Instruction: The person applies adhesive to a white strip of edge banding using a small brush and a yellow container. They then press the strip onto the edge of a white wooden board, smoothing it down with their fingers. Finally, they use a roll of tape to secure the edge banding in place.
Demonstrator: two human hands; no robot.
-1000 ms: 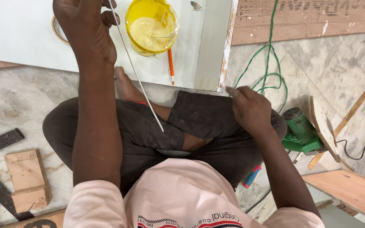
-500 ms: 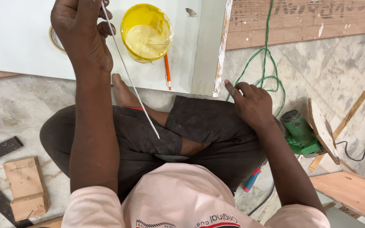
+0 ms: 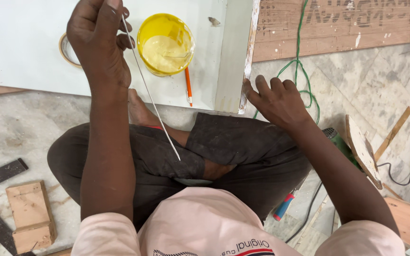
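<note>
Hands: left hand [image 3: 101, 45] pinched on thin white strip [image 3: 150, 92]; right hand [image 3: 274, 99] spread, pressed on white laminated board's edge [image 3: 243, 71].
Progress: yellow glue tub [image 3: 165, 43] opened; strip not yet laid.

Left hand [image 3: 99, 45] pinching thin white strip [image 3: 150, 92] (slanting down across the lap) beside yellow glue tub [image 3: 165, 43]. Right hand [image 3: 274, 102] resting fingers against white board's edge [image 3: 247, 61].

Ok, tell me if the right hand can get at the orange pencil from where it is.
Probably yes: the right hand rests at the white board's edge, and the orange pencil lies just across it, with nothing between.
</note>
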